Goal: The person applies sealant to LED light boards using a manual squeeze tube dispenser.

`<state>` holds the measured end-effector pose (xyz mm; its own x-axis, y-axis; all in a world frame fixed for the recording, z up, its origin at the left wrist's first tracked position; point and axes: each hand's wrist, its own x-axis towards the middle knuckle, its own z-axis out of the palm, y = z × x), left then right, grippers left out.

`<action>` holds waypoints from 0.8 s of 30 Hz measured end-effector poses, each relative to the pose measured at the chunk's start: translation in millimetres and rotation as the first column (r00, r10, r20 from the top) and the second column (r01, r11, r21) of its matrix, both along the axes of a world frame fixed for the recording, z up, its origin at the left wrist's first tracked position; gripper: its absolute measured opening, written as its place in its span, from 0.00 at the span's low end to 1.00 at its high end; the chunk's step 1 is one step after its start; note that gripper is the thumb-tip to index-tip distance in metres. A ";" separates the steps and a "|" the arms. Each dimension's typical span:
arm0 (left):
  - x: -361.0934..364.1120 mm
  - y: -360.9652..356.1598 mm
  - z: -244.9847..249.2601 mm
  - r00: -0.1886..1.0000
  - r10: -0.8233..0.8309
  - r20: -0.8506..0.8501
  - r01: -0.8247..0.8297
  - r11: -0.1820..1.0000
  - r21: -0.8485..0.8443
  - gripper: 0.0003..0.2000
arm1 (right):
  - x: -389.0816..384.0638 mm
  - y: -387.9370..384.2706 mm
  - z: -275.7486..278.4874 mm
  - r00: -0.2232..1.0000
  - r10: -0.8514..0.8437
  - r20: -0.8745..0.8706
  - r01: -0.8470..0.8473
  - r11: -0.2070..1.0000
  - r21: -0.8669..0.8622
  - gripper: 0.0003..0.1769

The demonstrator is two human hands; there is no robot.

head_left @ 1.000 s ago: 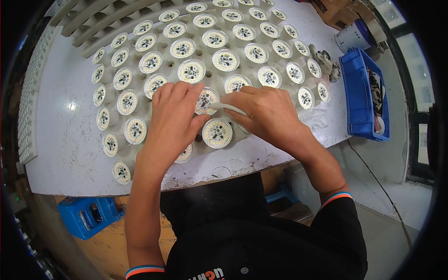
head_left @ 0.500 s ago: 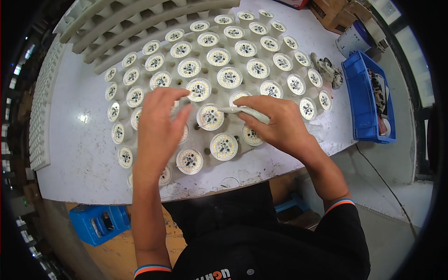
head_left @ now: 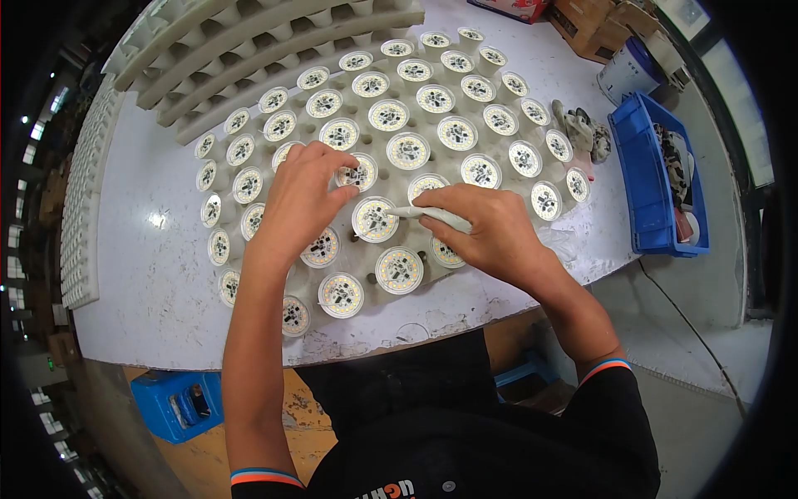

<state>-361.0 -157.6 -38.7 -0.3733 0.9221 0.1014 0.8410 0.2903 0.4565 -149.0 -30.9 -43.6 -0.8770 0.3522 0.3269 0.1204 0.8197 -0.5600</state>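
A white moulded tray (head_left: 274, 212) on the white table (head_left: 141, 274) carries several round LED bulb bases with circuit boards facing up. My left hand (head_left: 303, 200) pinches the rim of one bulb base (head_left: 357, 175) in the tray's middle. My right hand (head_left: 490, 229) grips a slim white pen-like tool (head_left: 432, 216), its tip resting on the neighbouring bulb base (head_left: 374, 219) just right of my left fingers.
Stacked empty white trays (head_left: 249, 41) lie at the table's far side and another (head_left: 79, 191) along the left edge. A blue bin (head_left: 652, 175) with parts, gloves (head_left: 582, 125) and a tape roll (head_left: 628, 71) sit at the right. A blue crate (head_left: 179, 403) stands under the table.
My left hand has moved up and closed its fingers on a bulb base further back. My right hand with the tool shifted slightly down onto the adjacent base. The view has shifted too.
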 end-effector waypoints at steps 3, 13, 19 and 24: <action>-8.1 1.4 -0.2 0.997 -0.072 0.018 0.072 0.997 -0.009 0.14 | -1.1 0.6 -3.3 1.000 0.013 -0.016 -0.013 1.000 0.010 0.13; -22.0 7.1 -7.0 0.975 -0.219 -0.019 0.220 0.976 0.007 0.11 | -1.4 0.3 -2.2 1.000 0.014 0.011 -0.014 1.000 0.004 0.12; -30.6 11.9 -22.6 0.965 -0.219 -0.144 0.245 0.950 0.196 0.06 | -1.8 0.4 -2.6 1.000 0.015 -0.002 -0.015 1.000 0.014 0.12; -30.4 20.4 -27.8 0.960 0.005 -0.280 0.048 0.982 0.181 0.05 | -2.6 0.3 -2.4 1.000 0.014 0.008 -0.014 1.000 0.022 0.13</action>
